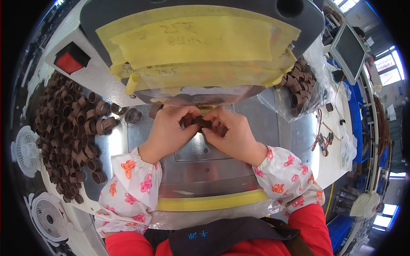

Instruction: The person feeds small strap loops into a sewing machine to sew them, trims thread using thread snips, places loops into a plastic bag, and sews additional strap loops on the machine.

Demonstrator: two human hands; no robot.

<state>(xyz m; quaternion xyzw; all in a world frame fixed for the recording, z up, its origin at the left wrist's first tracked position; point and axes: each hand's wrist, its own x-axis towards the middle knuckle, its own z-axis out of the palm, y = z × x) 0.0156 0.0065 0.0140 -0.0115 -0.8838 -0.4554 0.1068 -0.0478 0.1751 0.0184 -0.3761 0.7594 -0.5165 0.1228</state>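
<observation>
In the middle, just below the front of a grey-and-white machine (96, 45), both my hands pinch one small dark brown band (201, 122). My left hand (171, 128) has its fingertips closed on the band's left side. From the other side my right hand (232, 131) grips it between thumb and curled fingers, which partly cover it. The band looks like the short brown rings around it, but its full shape is hidden. Beneath my hands lies the machine's metal bed (188, 149). Another brown ring (155, 111) rests just beyond my left hand.
A large heap of brown rings (68, 128) covers the table at left. More rings (301, 83) lie in a clear plastic bag (284, 106) at right. Yellow tape (200, 47) covers the machine's front. A red switch (70, 60), fans (49, 217) and a cord (318, 141) stand around.
</observation>
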